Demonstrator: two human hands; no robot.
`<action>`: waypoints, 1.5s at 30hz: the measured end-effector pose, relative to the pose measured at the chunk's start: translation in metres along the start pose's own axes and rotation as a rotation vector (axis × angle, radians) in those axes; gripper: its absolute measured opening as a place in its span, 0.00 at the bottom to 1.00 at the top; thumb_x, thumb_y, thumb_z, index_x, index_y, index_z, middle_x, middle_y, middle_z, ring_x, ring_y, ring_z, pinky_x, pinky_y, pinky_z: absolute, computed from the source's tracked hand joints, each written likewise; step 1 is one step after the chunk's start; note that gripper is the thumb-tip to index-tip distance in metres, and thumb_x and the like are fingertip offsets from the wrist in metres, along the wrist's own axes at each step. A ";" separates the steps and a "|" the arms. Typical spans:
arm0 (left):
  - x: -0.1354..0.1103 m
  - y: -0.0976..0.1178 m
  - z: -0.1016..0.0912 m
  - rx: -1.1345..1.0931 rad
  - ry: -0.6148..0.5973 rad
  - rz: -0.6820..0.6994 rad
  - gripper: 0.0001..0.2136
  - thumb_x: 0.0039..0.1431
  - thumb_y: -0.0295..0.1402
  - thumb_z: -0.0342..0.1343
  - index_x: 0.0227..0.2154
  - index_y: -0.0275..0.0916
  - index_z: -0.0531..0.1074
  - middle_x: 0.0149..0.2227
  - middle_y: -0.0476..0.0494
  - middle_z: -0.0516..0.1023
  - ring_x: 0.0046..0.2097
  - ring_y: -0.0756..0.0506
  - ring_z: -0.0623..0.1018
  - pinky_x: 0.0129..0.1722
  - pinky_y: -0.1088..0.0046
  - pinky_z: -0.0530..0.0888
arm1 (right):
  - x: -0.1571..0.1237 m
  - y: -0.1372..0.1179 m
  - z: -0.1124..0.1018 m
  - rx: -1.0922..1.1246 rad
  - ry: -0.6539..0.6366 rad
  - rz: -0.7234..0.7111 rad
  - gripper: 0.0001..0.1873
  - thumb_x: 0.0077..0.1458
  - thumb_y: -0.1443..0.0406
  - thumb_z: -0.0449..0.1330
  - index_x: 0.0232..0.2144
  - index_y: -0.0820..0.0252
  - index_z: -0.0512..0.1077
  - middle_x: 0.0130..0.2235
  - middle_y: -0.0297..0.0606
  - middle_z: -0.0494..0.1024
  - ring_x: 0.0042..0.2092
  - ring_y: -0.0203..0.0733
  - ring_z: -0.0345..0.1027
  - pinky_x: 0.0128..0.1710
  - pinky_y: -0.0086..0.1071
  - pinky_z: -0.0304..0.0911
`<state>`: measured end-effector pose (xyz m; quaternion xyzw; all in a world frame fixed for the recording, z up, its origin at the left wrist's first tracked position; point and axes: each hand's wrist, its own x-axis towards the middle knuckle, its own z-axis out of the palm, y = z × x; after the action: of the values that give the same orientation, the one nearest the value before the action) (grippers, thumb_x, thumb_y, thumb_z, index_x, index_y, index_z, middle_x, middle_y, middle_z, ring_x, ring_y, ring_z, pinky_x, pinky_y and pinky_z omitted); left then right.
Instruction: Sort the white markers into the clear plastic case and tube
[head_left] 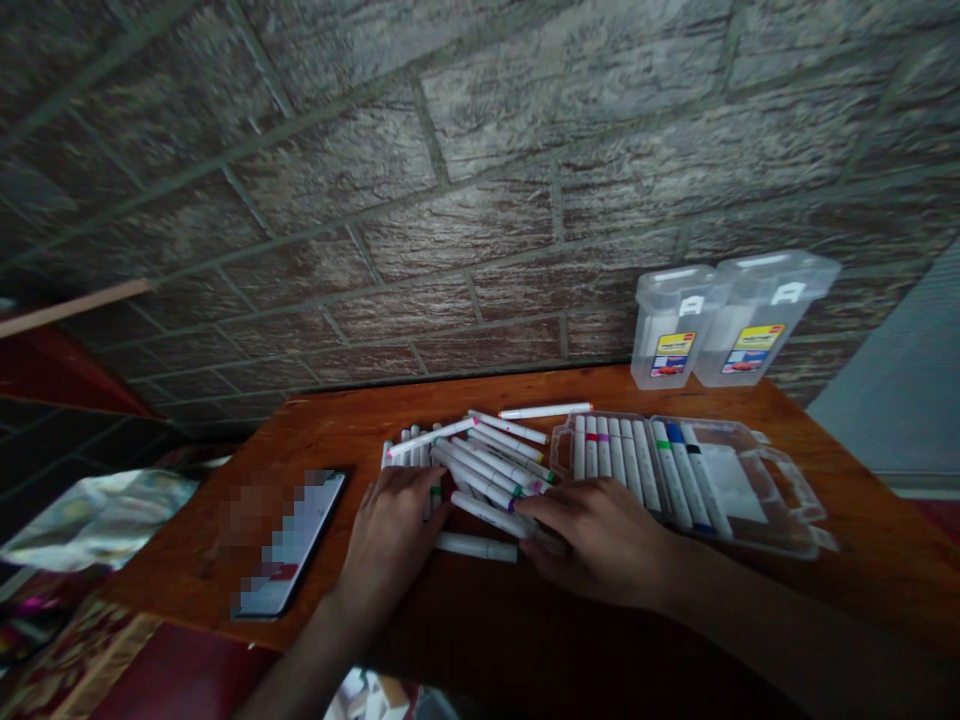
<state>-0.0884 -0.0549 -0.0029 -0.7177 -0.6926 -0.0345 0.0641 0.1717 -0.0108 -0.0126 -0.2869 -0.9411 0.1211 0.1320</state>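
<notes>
A loose pile of white markers (487,465) with coloured ends lies on the wooden table between my hands. My left hand (397,520) rests at the pile's left side, its fingers bent around a marker with a green band (436,494); the grip is partly hidden. On the right, my right hand (592,535) has its finger and thumb closed around the end of a marker (487,514) with a red tip. Below the pile, another white marker (478,546) lies near my left thumb. An open clear plastic case (799,490) beside my right hand holds several markers (619,450) in a row.
Two clear lidded containers (739,325) with yellow labels stand at the back right against the brick wall (495,220). A single orange-ended marker (546,411) lies behind the pile. A phone (296,550) lies on the table (255,440) to the left.
</notes>
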 end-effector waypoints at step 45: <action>0.020 0.045 -0.022 -1.273 0.163 0.134 0.25 0.70 0.36 0.54 0.67 0.44 0.59 0.38 0.47 0.77 0.33 0.47 0.76 0.35 0.71 0.74 | 0.002 -0.026 0.018 0.087 0.245 -0.060 0.12 0.66 0.61 0.58 0.46 0.59 0.75 0.38 0.41 0.81 0.35 0.47 0.75 0.34 0.36 0.64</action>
<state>-0.0417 -0.0401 0.0197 -0.6520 -0.4832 -0.4890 -0.3198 0.1509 -0.0330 -0.0207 -0.2654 -0.9198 0.1218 0.2621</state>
